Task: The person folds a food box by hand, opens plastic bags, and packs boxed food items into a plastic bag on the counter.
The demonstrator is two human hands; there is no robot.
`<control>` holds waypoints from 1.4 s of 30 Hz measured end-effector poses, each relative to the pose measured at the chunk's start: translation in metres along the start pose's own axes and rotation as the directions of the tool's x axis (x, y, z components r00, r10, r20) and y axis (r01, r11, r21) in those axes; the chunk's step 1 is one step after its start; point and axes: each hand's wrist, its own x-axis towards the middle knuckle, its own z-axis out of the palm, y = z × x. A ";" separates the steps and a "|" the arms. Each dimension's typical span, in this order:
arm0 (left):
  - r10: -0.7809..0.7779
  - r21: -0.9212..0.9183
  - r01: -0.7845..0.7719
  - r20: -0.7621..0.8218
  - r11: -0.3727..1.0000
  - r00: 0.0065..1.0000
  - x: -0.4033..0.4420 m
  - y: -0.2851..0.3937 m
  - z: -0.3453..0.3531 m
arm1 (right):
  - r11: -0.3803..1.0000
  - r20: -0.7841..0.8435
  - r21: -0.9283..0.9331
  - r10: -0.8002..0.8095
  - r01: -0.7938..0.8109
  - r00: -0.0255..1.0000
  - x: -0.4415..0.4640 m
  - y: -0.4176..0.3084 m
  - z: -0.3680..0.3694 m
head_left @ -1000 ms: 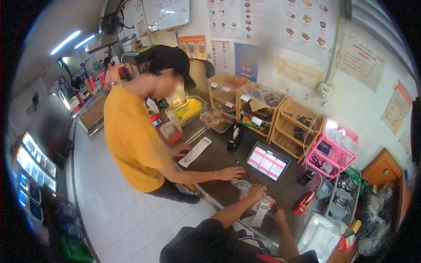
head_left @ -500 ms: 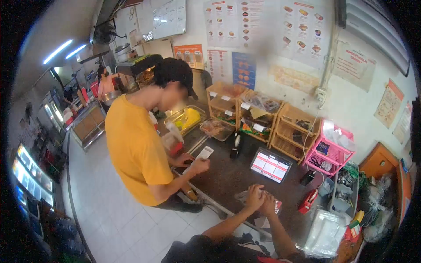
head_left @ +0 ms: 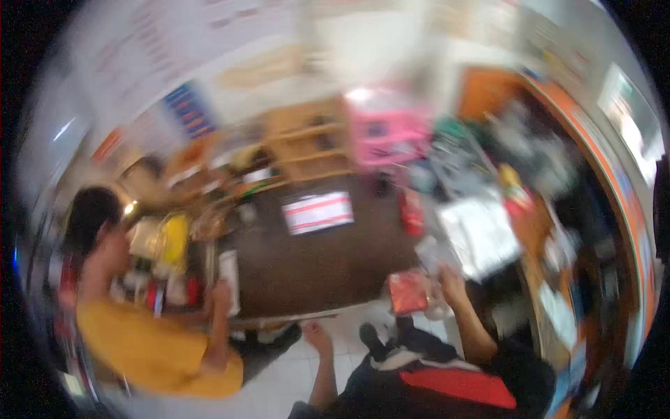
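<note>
My right hand (head_left: 453, 285) is at the counter's front edge, its fingers closed around a clear plastic bag (head_left: 438, 307). A red packet (head_left: 408, 292) hangs with the bag, just left of this hand; blur hides whether it lies inside. My left hand (head_left: 317, 339) is apart from the bag, low in front of the counter edge, with nothing visible in it. Motion smears its fingers.
A lit tablet (head_left: 318, 213) lies on the dark counter (head_left: 314, 269). Behind it stand wooden racks (head_left: 310, 146) and a pink rack (head_left: 387, 129). Clear plastic bags (head_left: 478, 234) are stacked at right, by a red tape dispenser (head_left: 412, 211). A co-worker (head_left: 153, 342) in yellow holds white paper at left.
The view has swung right and is now blurred. My hands, together over the counter before, have separated: the left has dropped away, and the right holds the bag at the edge.
</note>
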 end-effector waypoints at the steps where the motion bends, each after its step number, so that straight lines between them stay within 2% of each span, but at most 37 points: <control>1: -0.074 -0.086 0.077 0.037 0.993 0.997 -0.012 -0.007 0.003 | 0.969 -0.102 0.119 0.231 -0.218 0.968 -0.013 -0.017 -0.016; 2: -0.132 -0.089 0.137 0.056 0.987 0.990 -0.023 -0.001 0.008 | 0.996 -0.189 0.082 0.041 -0.026 0.981 -0.016 -0.014 -0.034; 3: -0.149 -0.087 0.163 0.148 0.983 0.978 -0.035 -0.010 0.013 | 0.987 -0.269 0.015 -0.150 0.160 0.951 -0.020 -0.012 -0.052; 4: -0.144 0.039 0.139 0.263 0.990 0.954 -0.041 -0.027 0.019 | 0.993 -0.326 0.003 -0.114 0.121 0.939 -0.026 -0.015 -0.073; 6: -0.423 0.134 0.411 0.474 0.902 0.772 -0.057 -0.038 0.039 | 0.949 -0.477 0.267 -0.022 0.169 0.879 -0.031 0.017 -0.129; 7: -0.435 0.088 0.471 0.559 0.878 0.706 -0.073 -0.080 0.048 | 0.901 -0.506 0.377 0.006 0.215 0.863 -0.029 0.027 -0.150; 8: -0.442 0.055 0.535 0.639 0.843 0.630 -0.090 -0.114 0.057 | 0.866 -0.617 0.449 0.122 0.221 0.778 -0.043 0.006 -0.166; 9: -0.443 0.038 0.599 0.711 0.800 0.547 -0.106 -0.144 0.065 | 0.885 -0.726 0.398 0.140 0.244 0.673 -0.053 -0.012 -0.186; 11: -0.573 0.218 0.661 0.724 0.718 0.384 -0.143 -0.125 0.101 | 0.928 -0.741 0.266 0.025 0.260 0.671 -0.056 0.022 -0.261; 12: -0.640 0.292 0.694 0.702 0.658 0.311 -0.161 -0.116 0.118 | 0.990 -0.780 0.044 -0.051 0.136 0.624 -0.068 0.039 -0.301; 13: -0.707 0.341 0.736 0.659 0.584 0.256 -0.173 -0.101 0.122 | 0.984 -0.773 -0.180 -0.150 0.014 0.616 -0.074 0.052 -0.334; 14: -0.766 0.354 0.789 0.606 0.502 0.215 -0.178 -0.096 0.118 | 0.989 -0.822 0.063 -0.027 0.137 0.570 -0.077 0.039 -0.355; 15: -0.383 0.210 0.731 0.921 0.649 0.075 -0.187 -0.130 0.137 | 0.990 -0.823 -0.009 -0.087 0.140 0.561 -0.070 0.046 -0.392; 16: -0.220 0.117 0.392 0.949 0.912 0.228 -0.200 -0.122 0.147 | 0.987 -0.813 -0.113 -0.157 0.112 0.561 -0.063 0.057 -0.427; 18: -0.299 0.044 0.755 0.932 0.654 0.204 -0.211 -0.071 0.198 | 0.938 -0.752 -0.344 -0.300 0.039 0.586 -0.026 0.077 -0.492; 19: -0.250 0.069 0.475 0.911 0.877 0.329 -0.213 -0.037 0.218 | 0.903 -0.720 -0.429 -0.343 0.001 0.603 0.002 0.085 -0.516; 20: -0.207 0.164 0.139 0.889 0.977 0.409 -0.211 0.007 0.224 | 0.863 -0.691 -0.502 -0.363 -0.053 0.625 0.027 0.092 -0.534; 22: -0.291 0.138 0.308 0.797 0.941 0.530 -0.212 0.081 0.222 | 0.778 -0.660 -0.605 -0.370 -0.170 0.654 0.065 0.103 -0.556; 23: -0.327 0.113 0.376 0.750 0.920 0.576 -0.218 0.096 0.221 | 0.740 -0.650 -0.638 -0.368 -0.214 0.665 0.079 0.108 -0.563; 26: -0.259 0.177 0.195 0.778 0.965 0.573 -0.232 0.072 0.208 | 0.646 -0.623 -0.708 -0.381 -0.286 0.683 0.115 0.117 -0.560; 28: -0.314 0.361 0.047 0.730 0.931 0.607 -0.243 0.045 0.185 | 0.601 -0.613 -0.737 -0.403 -0.309 0.679 0.133 0.116 -0.550; 29: -0.325 0.432 -0.055 0.749 0.900 0.577 -0.245 0.042 0.167 | 0.585 -0.612 -0.748 -0.424 -0.314 0.668 0.141 0.114 -0.545; 30: -0.341 0.494 -0.162 0.768 0.854 0.542 -0.248 0.038 0.145 | 0.567 -0.612 -0.759 -0.457 -0.319 0.645 0.148 0.112 -0.540; 31: -0.030 0.368 -0.540 0.845 0.757 0.534 -0.265 -0.029 0.142 | 0.558 -0.604 -0.773 -0.498 -0.304 0.622 0.151 0.105 -0.528; 32: -0.169 0.441 -0.595 0.873 0.672 0.456 -0.268 -0.026 0.124 | 0.548 -0.587 -0.791 -0.553 -0.273 0.591 0.152 0.097 -0.514; 33: -0.364 0.558 -0.201 0.732 0.805 0.576 -0.280 -0.027 0.111 | 0.540 -0.563 -0.810 -0.609 -0.228 0.558 0.154 0.088 -0.496; 34: -0.574 0.561 0.231 0.573 0.795 0.585 -0.292 -0.031 0.101 | 0.524 -0.523 -0.836 -0.674 -0.162 0.521 0.156 0.077 -0.475; 35: -0.562 0.594 0.154 0.599 0.789 0.570 -0.294 -0.039 0.092 | 0.509 -0.479 -0.857 -0.728 -0.082 0.490 0.157 0.069 -0.454; 36: -0.344 0.588 -0.197 0.677 0.784 0.651 -0.300 -0.046 0.084 | 0.485 -0.431 -0.874 -0.777 0.001 0.460 0.158 0.061 -0.431; 37: -0.255 0.553 -0.377 0.754 0.743 0.605 -0.303 -0.069 0.088 | 0.461 -0.381 -0.883 -0.815 0.090 0.438 0.157 0.054 -0.406; 38: -0.484 0.620 -0.028 0.638 0.784 0.599 -0.298 -0.039 0.085 | 0.438 -0.323 -0.879 -0.836 0.188 0.443 0.155 0.050 -0.378; 39: -0.681 0.632 0.320 0.480 0.706 0.554 -0.291 -0.002 0.081 | 0.423 -0.267 -0.861 -0.848 0.281 0.459 0.154 0.048 -0.349; 40: -0.673 0.585 0.363 0.488 0.725 0.557 -0.293 -0.022 0.087 | 0.416 -0.211 -0.828 -0.851 0.375 0.480 0.151 0.048 -0.318; 41: -0.633 0.555 0.335 0.523 0.761 0.571 -0.293 -0.040 0.089 | 0.458 -0.166 -0.770 -0.817 0.445 0.553 0.145 0.048 -0.285; 42: -0.590 0.543 0.282 0.556 0.791 0.585 -0.292 -0.062 0.093 | 0.592 -0.140 -0.664 -0.699 0.457 0.701 0.138 0.045 -0.252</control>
